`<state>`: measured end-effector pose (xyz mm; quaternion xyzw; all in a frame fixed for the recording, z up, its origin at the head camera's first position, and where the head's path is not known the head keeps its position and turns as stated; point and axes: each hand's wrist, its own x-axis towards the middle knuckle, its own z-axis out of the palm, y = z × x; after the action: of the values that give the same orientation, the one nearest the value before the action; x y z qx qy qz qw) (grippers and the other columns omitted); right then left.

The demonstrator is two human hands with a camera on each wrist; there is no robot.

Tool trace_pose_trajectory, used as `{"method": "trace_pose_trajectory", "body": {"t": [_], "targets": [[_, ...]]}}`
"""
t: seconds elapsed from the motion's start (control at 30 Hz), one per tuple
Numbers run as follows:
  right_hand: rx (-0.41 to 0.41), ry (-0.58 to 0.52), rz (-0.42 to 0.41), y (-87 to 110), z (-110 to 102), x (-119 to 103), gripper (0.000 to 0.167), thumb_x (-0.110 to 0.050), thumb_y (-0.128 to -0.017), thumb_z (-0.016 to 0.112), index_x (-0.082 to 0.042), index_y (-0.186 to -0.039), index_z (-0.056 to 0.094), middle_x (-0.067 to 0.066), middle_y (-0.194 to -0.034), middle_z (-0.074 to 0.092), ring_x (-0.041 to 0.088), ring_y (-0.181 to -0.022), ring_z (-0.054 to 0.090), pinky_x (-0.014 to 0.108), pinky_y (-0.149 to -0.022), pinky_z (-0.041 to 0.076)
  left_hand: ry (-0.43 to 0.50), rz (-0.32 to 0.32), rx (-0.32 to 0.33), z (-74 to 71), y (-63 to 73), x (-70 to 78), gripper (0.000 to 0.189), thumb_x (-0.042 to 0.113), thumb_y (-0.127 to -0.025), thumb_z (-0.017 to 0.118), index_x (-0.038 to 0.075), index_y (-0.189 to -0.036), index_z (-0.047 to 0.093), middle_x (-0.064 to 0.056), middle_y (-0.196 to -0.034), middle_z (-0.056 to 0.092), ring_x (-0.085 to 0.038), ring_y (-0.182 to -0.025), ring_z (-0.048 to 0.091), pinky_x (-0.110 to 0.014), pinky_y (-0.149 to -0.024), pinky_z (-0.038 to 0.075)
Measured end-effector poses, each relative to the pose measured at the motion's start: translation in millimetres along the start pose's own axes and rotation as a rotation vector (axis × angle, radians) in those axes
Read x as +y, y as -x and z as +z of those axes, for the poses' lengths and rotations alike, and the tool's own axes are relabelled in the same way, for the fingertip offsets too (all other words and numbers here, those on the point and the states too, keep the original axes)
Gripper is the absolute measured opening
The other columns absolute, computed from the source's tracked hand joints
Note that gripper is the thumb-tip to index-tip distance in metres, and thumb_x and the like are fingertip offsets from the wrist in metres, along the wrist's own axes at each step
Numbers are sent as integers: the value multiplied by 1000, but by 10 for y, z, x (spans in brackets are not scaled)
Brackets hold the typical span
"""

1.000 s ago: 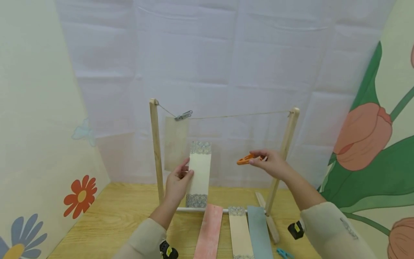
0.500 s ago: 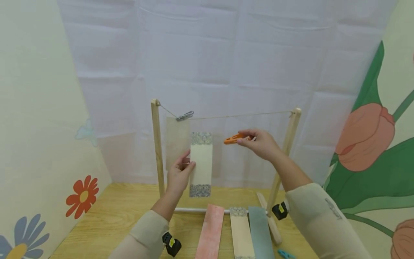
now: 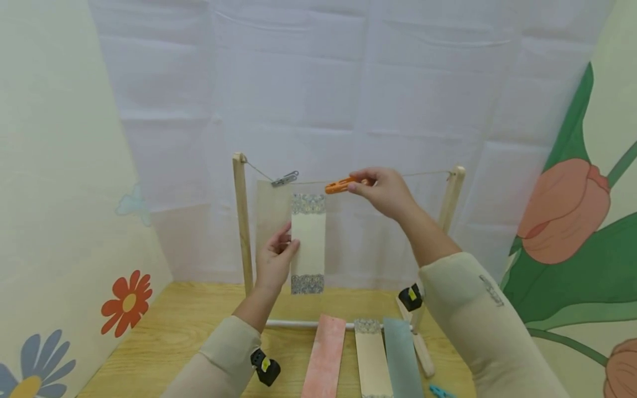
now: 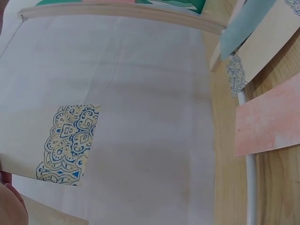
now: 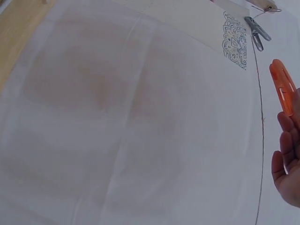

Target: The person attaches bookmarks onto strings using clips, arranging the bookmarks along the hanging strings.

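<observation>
My left hand (image 3: 275, 255) pinches the left edge of a cream paper strip (image 3: 308, 243) with blue lace-patterned ends. Upright, the strip has its top just below the string (image 3: 311, 182). My right hand (image 3: 385, 190) holds an orange clothespin (image 3: 340, 185) by its rear, its tip near the string, up and right of the strip's top corner. In the right wrist view the orange clothespin (image 5: 282, 88) stands apart from the strip's patterned end (image 5: 234, 41). Left of the strip, a grey clothespin (image 3: 285, 178) fastens a plain cream sheet (image 3: 271, 207) to the string.
Two wooden posts (image 3: 241, 221) carry the string, with a white bar (image 3: 293, 324) low between them. Across the bar lie a pink strip (image 3: 324, 354), a lace-ended cream strip (image 3: 373, 359) and a blue-grey strip (image 3: 402, 354). A blue clothespin (image 3: 440, 391) lies front right.
My right hand has carried the orange clothespin up and left to string height. My left hand has raised the cream strip off the white bar toward the string.
</observation>
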<state>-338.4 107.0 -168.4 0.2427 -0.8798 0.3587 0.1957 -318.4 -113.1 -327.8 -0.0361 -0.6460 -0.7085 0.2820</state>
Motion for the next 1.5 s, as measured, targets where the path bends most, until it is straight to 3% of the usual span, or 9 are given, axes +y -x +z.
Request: {"method": "trace_pose_trajectory", "body": {"t": [0.2, 0.43, 0.73, 1.5], "targets": [[15, 15, 12, -128, 23, -142, 32, -25, -92, 68, -7, -118, 70, 13, -105, 71, 19, -80, 52, 25, -65, 41, 3, -2, 12, 27, -34, 81, 41, -1, -88, 67, 3, -129, 62, 14, -86, 59, 1, -77, 55, -12, -70, 46], [-2, 132, -11, -267, 80, -270, 29, -27, -92, 69, -9, -114, 72, 9, -104, 72, 19, -79, 52, 28, -67, 41, -14, -2, 10, 31, -74, 144, 42, 1, -88, 67, 5, -130, 62, -6, -99, 65, 0, -79, 55, -12, -71, 47], [-55, 297, -73, -432, 134, -401, 28, -28, -92, 67, -10, -113, 72, 8, -113, 72, 26, -102, 63, 40, -93, 48, 13, 38, 0, 42, -88, 183, 41, -3, -88, 66, 1, -129, 61, 13, -86, 59, 1, -76, 55, -11, -69, 47], [-153, 291, -29, -476, 169, -417, 27, -26, -95, 64, -8, -114, 70, 10, -114, 71, 27, -108, 62, 41, -99, 46, 11, 45, 0, 114, -79, 165, 41, -3, -88, 66, 1, -128, 61, 9, -88, 60, 1, -75, 53, -11, -68, 47]]}}
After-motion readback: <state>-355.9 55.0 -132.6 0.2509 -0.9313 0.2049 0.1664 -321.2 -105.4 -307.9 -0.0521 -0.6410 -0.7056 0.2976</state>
